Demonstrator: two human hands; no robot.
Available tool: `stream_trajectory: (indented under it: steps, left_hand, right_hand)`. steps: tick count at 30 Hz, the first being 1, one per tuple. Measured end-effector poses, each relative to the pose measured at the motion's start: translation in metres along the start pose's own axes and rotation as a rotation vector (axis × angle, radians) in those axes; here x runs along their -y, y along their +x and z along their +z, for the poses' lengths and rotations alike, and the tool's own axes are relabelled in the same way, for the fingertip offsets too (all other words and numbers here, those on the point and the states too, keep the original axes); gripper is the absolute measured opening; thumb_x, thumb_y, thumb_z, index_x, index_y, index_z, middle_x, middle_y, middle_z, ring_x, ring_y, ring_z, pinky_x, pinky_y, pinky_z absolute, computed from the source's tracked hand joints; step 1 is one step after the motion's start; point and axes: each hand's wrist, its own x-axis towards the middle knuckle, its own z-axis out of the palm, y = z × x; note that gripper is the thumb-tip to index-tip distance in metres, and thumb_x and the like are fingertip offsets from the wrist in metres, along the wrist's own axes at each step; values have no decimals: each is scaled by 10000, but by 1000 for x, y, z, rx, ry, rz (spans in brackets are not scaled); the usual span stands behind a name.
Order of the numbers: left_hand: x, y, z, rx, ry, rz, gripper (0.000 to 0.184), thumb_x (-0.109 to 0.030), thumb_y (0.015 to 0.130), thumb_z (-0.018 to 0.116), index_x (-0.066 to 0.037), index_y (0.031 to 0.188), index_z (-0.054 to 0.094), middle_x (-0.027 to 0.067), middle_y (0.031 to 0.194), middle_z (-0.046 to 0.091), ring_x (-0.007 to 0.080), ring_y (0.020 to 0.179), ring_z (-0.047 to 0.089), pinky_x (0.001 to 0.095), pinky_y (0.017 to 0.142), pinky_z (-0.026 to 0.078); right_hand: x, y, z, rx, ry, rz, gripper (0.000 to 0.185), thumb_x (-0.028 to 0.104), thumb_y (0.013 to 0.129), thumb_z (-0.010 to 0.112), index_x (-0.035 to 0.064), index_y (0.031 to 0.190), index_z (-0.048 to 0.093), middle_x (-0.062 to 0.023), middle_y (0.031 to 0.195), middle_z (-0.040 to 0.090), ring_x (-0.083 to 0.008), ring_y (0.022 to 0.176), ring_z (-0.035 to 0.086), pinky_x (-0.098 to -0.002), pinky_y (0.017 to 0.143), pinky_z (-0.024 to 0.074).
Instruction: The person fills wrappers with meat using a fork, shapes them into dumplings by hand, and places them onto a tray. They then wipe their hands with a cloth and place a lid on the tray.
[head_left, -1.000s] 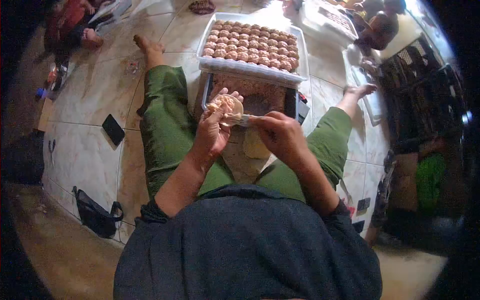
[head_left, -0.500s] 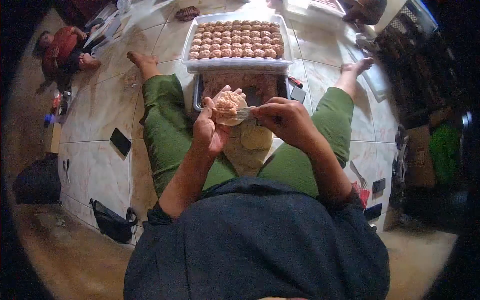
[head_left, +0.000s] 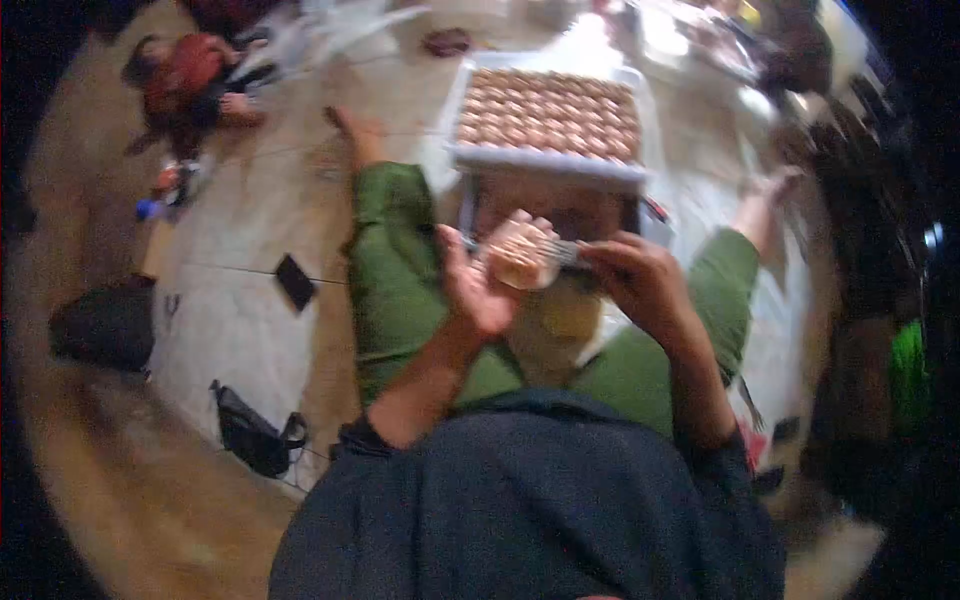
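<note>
A round pale wrapper topped with pinkish filling (head_left: 520, 257) rests on the fingers of my left hand (head_left: 484, 290), whose thumb is spread away from it. My right hand (head_left: 640, 285) pinches a metal fork (head_left: 568, 252), its end touching the right side of the filling. Just beyond both hands is a dark tub of pinkish mixture (head_left: 550, 200). Behind it, a clear plastic tray (head_left: 548, 160) holds rows of filled pieces (head_left: 550, 115). A yellowish round stack (head_left: 570, 318) lies between the legs, below my right hand. The picture is blurred.
A seated person in red (head_left: 195, 75) is at the upper left. A dark phone-like slab (head_left: 295, 282) and a black bag (head_left: 250, 432) lie on the tiled floor to the left. Another tray (head_left: 700, 40) and a person's dark shape (head_left: 795, 50) are at the upper right.
The view has swung, so the scene sits further right. My left thumb has moved away from the wrapper, and the filling is more spread than a second ago. The fork stays in my right hand.
</note>
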Motion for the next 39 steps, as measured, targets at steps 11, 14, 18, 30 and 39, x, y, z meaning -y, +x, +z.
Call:
stream_trajectory:
  steps: [11, 14, 18, 30, 39]
  left_hand:
    - [-15, 4, -23, -65, -24, 138, 861, -682, 819, 302, -14, 1360, 257, 170, 1316, 403, 281, 1188, 427, 408, 1007, 340]
    - [-20, 0, -12, -51, -30, 124, 849, -663, 829, 318, 7, 1348, 265, 198, 1312, 400, 296, 1199, 417, 427, 1017, 329]
    - [-19, 5, -18, 60, -74, 1, 863, -689, 814, 306, 22, 1301, 351, 208, 1271, 446, 309, 1179, 439, 435, 1019, 325]
    - [-37, 16, -39, 9, -211, 79, 935, -710, 785, 344, 52, 1325, 295, 234, 1360, 328, 349, 1265, 319, 450, 1073, 230]
    - [-82, 28, -102, -103, -238, 246, 890, -654, 811, 392, 91, 1291, 309, 235, 1335, 361, 331, 1222, 387, 416, 1033, 324]
  right_hand:
    - [24, 13, 36, -33, -38, -9, 99, 74, 782, 613, 58, 868, 659, -104, 789, 619, -239, 650, 619, -318, 567, 482]
    - [18, 19, 36, -152, 96, -57, 88, 30, 735, 661, 43, 822, 656, -97, 780, 641, -207, 671, 637, -302, 565, 489]
    - [-5, 23, 50, -95, 136, -72, 74, 25, 730, 654, 38, 804, 658, -101, 763, 643, -202, 679, 636, -299, 588, 493]
    - [-25, 47, 70, 7, 28, -29, 168, 76, 790, 618, 73, 952, 661, -111, 740, 631, -224, 648, 623, -315, 595, 492]
    - [-120, 79, 66, 395, -432, 558, 142, 136, 714, 612, 18, 786, 646, -178, 836, 640, -329, 799, 632, -388, 676, 497]
